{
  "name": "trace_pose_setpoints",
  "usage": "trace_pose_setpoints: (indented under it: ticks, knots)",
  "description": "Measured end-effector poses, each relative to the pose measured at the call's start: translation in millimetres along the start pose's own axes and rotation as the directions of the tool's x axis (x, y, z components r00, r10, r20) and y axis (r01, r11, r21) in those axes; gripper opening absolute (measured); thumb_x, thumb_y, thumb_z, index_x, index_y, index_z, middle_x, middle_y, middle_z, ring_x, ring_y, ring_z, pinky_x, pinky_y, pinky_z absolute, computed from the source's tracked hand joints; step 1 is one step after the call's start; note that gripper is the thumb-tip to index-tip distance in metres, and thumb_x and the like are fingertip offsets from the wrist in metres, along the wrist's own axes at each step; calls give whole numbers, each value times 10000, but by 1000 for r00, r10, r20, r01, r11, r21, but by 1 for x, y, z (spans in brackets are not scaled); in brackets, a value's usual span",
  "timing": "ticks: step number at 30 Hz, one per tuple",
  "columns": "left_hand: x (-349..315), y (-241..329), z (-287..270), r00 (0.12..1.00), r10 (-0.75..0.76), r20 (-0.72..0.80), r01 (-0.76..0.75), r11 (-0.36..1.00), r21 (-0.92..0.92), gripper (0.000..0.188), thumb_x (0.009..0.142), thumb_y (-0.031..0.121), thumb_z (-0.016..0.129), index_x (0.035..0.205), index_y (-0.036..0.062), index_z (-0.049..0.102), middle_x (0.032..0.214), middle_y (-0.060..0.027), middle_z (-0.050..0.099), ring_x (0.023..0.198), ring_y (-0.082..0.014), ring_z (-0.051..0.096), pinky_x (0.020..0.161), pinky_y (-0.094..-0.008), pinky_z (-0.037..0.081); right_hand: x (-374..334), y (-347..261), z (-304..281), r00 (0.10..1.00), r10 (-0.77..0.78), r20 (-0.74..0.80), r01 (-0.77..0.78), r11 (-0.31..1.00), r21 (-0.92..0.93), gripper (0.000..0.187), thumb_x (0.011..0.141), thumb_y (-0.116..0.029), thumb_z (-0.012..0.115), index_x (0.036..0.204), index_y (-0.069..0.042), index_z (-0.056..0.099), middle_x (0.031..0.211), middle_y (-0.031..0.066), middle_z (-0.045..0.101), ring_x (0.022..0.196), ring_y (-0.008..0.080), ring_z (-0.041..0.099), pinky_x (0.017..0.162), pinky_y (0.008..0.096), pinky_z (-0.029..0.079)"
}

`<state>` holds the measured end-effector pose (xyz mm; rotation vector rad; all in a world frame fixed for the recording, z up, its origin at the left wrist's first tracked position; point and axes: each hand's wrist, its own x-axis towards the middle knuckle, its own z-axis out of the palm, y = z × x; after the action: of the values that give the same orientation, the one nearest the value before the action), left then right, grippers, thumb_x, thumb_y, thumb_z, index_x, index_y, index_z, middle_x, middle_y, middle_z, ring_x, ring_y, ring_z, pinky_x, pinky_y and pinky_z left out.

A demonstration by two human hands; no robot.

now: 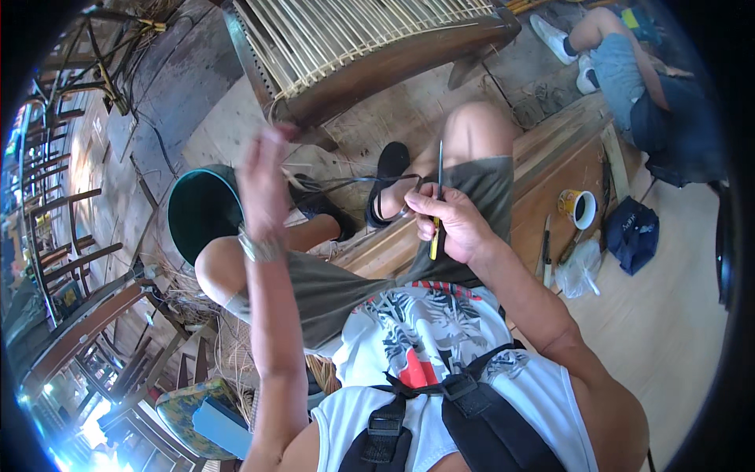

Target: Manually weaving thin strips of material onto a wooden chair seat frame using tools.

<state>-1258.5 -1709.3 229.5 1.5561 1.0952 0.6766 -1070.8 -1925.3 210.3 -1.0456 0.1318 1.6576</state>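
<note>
My right hand (460, 224) is closed around a slim pointed tool (440, 167). Its thin blade points away from me, and the yellow and black handle end shows below my fingers. A thin dark strip (358, 180) loops leftward from near those fingertips; whether I pinch it is unclear. Raised over my left knee, my left hand (265, 181) is smeared by motion, so its fingers do not show clearly. It overlaps the rim of a dark green bucket (197, 216). Ahead lies a dark wooden frame (401, 67) strung with pale cane strands (346, 35).
On the board at my right stand a yellow-and-white cup (583, 208), a knife (546, 245), a plastic bag (580, 271) and a dark blue cloth item (631, 234). Another person (621, 71) sits at the far right. Wooden chair frames (63, 252) crowd the left.
</note>
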Motion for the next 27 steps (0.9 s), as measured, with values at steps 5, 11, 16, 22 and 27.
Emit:
trace_pose_setpoints:
  ticks: [5,11,16,22,27]
  knots:
    - [-138,1,54,934,280,223,-346,863,367,326,952,231,638,1217,45,605,1171,-185,644,1281,-352,498,1087,-447,355,-14,8,4,997,-67,33,70,991,-110,132,912,-186,713,903,-79,635,836,55,677,566,68,528,543,210,409]
    - [-177,-19,73,936,-58,346,139,967,-213,198,1008,182,581,1120,22,618,884,-35,668,782,-92,598,734,-248,492,-31,21,12,992,-118,33,122,962,-242,133,919,-172,706,874,-82,619,789,11,644,572,52,522,527,211,397]
    - [-192,-23,76,848,-280,450,490,737,-466,214,1026,205,551,1159,55,624,686,30,580,522,-10,415,471,-170,283,-28,33,5,873,-442,205,458,598,-658,108,930,-141,683,901,-51,633,797,-9,614,626,34,508,564,199,409]
    - [-192,-27,78,792,-306,528,596,573,-563,203,1022,209,555,1159,83,635,684,2,623,485,-10,394,446,-174,264,-26,26,8,917,-338,211,357,459,-814,230,1027,-276,542,989,-62,617,704,-48,550,555,18,443,494,185,344]
    - [-192,-34,75,802,-360,476,592,587,-553,210,1020,216,559,1171,93,638,682,0,639,475,-7,384,444,-171,274,-59,10,17,986,-165,22,107,525,-844,345,1070,-358,404,1177,-63,547,659,-21,513,548,41,464,508,196,370]
